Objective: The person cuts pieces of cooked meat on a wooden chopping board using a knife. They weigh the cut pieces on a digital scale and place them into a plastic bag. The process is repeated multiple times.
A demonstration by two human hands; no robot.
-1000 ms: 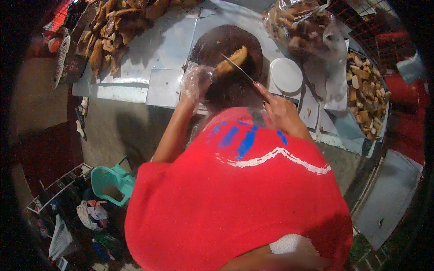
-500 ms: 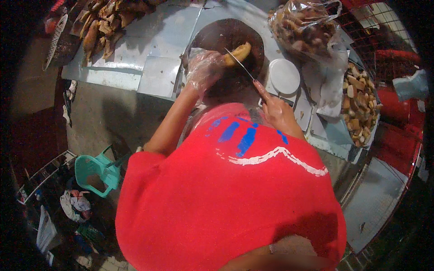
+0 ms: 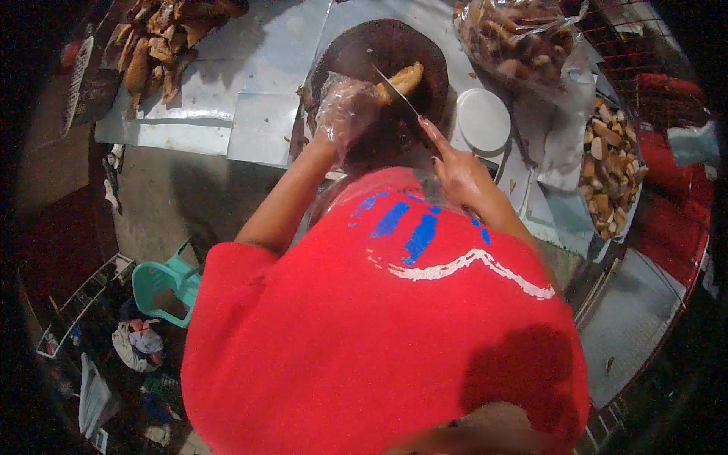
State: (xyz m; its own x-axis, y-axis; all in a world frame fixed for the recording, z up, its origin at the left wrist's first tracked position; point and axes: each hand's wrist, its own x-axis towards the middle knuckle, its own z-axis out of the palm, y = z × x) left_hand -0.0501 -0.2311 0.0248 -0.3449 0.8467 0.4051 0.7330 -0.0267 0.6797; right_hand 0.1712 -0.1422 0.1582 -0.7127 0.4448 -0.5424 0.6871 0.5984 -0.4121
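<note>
Head view: yellowish piece (image 3: 410,77) juts rightward from left hand (image 3: 346,111).

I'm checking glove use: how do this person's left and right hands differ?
The left hand wears a clear plastic glove; the right hand is bare. The left hand holds the yellowish food piece, while the right hand grips the knife. The left hand is over the dark round block; the right hand is mostly off it. Both are occupied.
</note>
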